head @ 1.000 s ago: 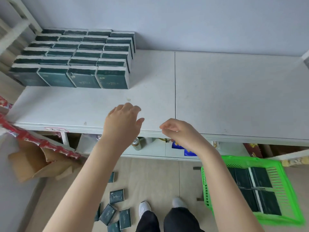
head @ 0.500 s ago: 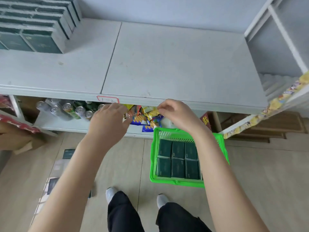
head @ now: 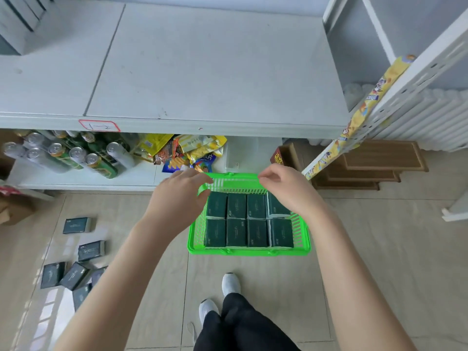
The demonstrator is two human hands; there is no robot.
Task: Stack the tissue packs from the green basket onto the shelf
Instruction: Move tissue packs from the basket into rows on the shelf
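Head view: a green basket (head: 249, 251) of slotted plastic, rectangular with a lattice wall, sits on the tiled floor (head: 379, 249) just in front of the shelf (head: 202, 72). The shelf is a flat, pale, matt board with a seam down it. Inside the basket lie eight dark green tissue packs (head: 236, 233), boxy and glossy, in two rows of four.

The left hand (head: 177, 201) hangs over the basket's far left corner, fingers loosely curled, thumb apart, with nothing in it. The right hand (head: 288, 191) hangs over the far right corner, fingertips drawn near the thumb, also holding nothing. Whether either touches the rim cannot be told.

At the shelf's far left corner stands a block of stacked packs (head: 17, 19), cut off by the frame. Six loose packs (head: 76, 225) lie scattered on the floor to the left. On the lower board, metal cans (head: 76, 154) crowd together, too packed to count, beside crinkled foil snack bags (head: 192, 148).
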